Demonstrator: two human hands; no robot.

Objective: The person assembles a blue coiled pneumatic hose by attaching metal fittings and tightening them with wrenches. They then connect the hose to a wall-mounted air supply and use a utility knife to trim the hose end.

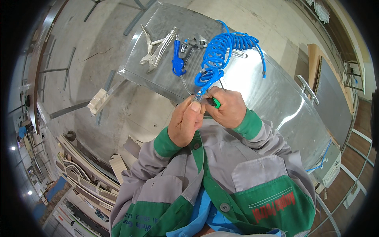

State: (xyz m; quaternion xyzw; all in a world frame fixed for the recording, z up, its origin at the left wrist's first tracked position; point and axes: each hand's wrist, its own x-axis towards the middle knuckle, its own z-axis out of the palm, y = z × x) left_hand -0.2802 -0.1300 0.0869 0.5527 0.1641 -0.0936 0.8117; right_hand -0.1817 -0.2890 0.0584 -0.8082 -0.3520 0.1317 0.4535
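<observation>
A blue coiled air hose (214, 55) lies on the metal table (256, 89), and its near end comes down to my hands. My left hand (184, 122) is closed in a pinch round the metal fitting (199, 94) on that end. Against the fitting, my right hand (229, 106) grips a small tool with a green and black handle (216, 103); its tip is blurred and hidden between the fingers. Beyond my hands lie a blue air blow gun (178, 59), locking pliers (157, 49), an adjustable wrench (197, 42) and a small metal fitting (184, 47).
A metal wrench end (239, 54) shows beneath the coil. Left of the table, a white block (98, 102) sits on a metal bar above the floor. Stacked panels and strips (89, 170) stand at the lower left; large boards (329, 91) lean at the right.
</observation>
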